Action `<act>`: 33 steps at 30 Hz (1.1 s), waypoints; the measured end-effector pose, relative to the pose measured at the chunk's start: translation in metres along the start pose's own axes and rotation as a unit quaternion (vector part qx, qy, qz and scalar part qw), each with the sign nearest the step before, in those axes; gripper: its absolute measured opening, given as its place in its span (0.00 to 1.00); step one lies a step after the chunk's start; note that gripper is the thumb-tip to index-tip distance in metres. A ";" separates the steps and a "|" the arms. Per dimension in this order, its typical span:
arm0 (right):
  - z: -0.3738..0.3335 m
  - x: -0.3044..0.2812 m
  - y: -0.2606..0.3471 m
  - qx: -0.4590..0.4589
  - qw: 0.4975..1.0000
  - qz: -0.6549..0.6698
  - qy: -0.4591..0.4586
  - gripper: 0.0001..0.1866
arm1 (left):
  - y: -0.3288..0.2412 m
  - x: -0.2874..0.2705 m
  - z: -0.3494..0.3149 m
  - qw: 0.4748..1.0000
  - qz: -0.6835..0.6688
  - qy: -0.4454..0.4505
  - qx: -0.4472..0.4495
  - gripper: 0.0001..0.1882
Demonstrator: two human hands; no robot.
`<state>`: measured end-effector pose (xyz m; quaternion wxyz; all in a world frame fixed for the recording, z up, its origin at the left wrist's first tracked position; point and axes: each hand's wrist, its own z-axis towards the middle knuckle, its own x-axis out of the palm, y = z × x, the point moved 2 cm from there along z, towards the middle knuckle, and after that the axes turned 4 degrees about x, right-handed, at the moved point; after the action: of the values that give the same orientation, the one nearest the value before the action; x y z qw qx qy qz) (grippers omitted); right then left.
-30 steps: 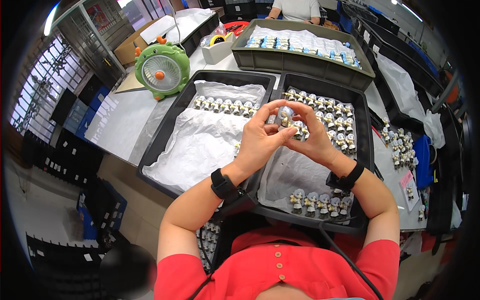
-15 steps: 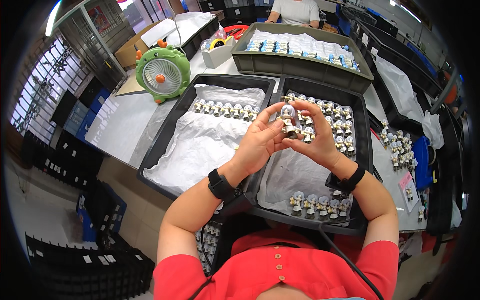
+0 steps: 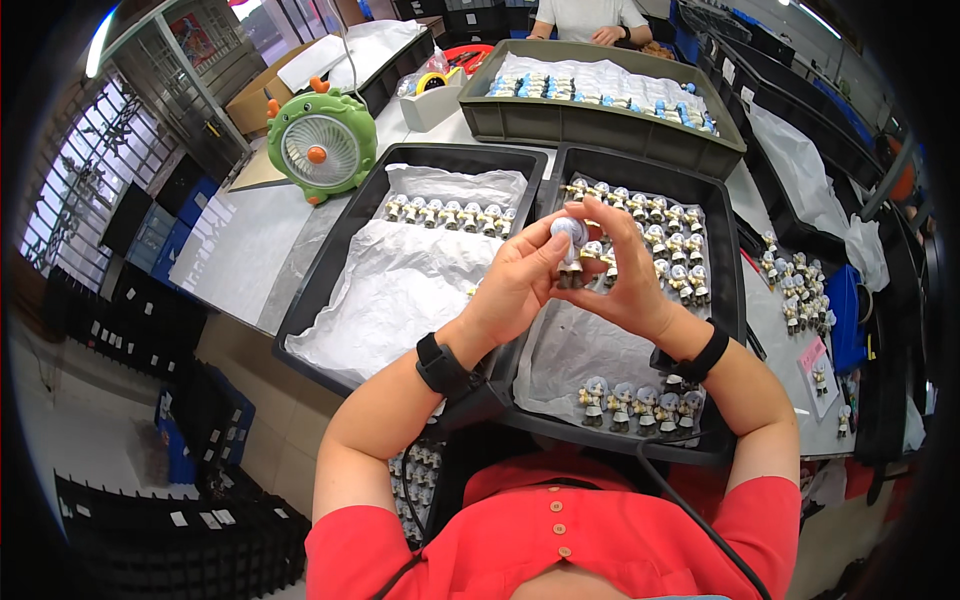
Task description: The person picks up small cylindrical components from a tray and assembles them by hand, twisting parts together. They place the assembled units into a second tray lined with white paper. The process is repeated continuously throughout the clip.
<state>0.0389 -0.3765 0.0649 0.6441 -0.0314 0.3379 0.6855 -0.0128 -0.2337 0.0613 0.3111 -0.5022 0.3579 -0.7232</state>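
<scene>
Both my hands meet above the inner edges of two black trays and hold one small figurine [image 3: 571, 246] upright. It has pale grey-lilac hair and dark feet. My left hand [image 3: 512, 288] pinches it from the left with the thumb, while my right hand [image 3: 632, 272] curls round its other side. Fingers hide part of the figurine. Beneath, the right black tray [image 3: 728, 300] has rows of similar figurines [image 3: 655, 212] at its far side and several more [image 3: 640, 408] near me. A single row of figurines [image 3: 450, 215] lies on white paper in the left black tray [image 3: 325, 275].
A green fan [image 3: 320, 145] stands at the left beyond the trays. Farther back, an olive bin [image 3: 600, 122] contains blue-and-white figurines, with a person [image 3: 590, 18] behind it. On the right lie loose figurines [image 3: 798, 290], a pink-and-white card [image 3: 815, 365] and a blue container [image 3: 848, 315].
The figurine has turned between my fingers; its front faced me before, and now mostly its hair shows. My hands stay at nearly the same spot. The person behind has shifted a hand.
</scene>
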 end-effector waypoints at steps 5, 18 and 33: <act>0.000 0.001 -0.004 0.042 0.998 0.047 -0.003 0.52 | -0.006 0.002 0.003 0.998 -0.055 0.030 -0.031 0.26; -0.004 0.002 -0.009 0.106 0.989 0.093 0.037 0.54 | -0.007 0.001 0.006 0.993 -0.107 0.045 -0.004 0.24; -0.004 0.000 -0.011 0.142 0.983 0.112 0.037 0.41 | -0.003 -0.007 0.007 0.994 -0.101 0.031 -0.020 0.24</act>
<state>0.0474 -0.3786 0.0573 0.5480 0.0729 0.4565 0.6971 -0.0044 -0.2278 0.0624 0.2155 -0.5186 0.3292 -0.7591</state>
